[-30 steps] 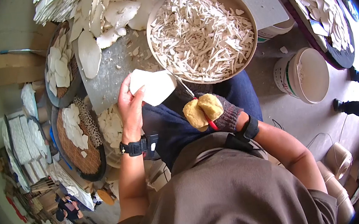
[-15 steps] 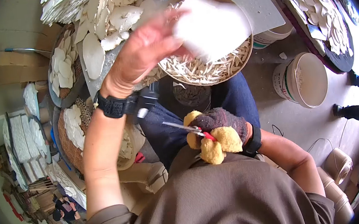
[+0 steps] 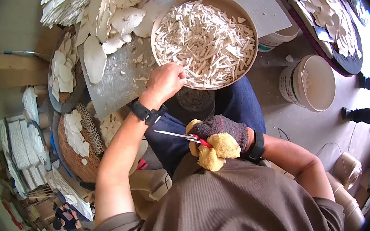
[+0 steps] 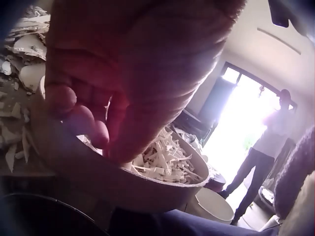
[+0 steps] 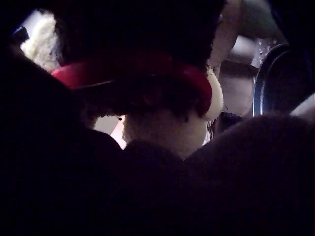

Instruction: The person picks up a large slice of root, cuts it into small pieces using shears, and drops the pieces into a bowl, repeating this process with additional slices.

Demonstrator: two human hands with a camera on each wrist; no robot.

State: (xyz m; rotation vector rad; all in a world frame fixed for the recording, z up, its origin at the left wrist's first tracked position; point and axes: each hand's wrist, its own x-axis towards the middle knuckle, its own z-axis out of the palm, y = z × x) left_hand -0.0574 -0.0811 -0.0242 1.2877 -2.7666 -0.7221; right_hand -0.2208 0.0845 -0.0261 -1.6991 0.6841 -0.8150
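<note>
Between cuts, I'd guess: left hand (image 3: 164,80) curled at the rim of the round tan tub (image 3: 232,5), grasp unclear, gloved right hand (image 3: 224,127) gripping red-handled metal scissors (image 3: 176,135), next needing a flat white piece (image 3: 95,58).

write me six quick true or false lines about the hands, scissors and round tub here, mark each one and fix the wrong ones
1. The left hand has no glove on. True.
2. The right hand is bare as well. False: the right hand wears a dark knitted glove.
3. The right hand holds the scissors. True.
4. The left hand is at the edge of the round tub. True.
5. The scissors have blue handles. False: the handles are red.
6. The round tub has nothing in it. False: it holds a heap of pale strips.
</note>
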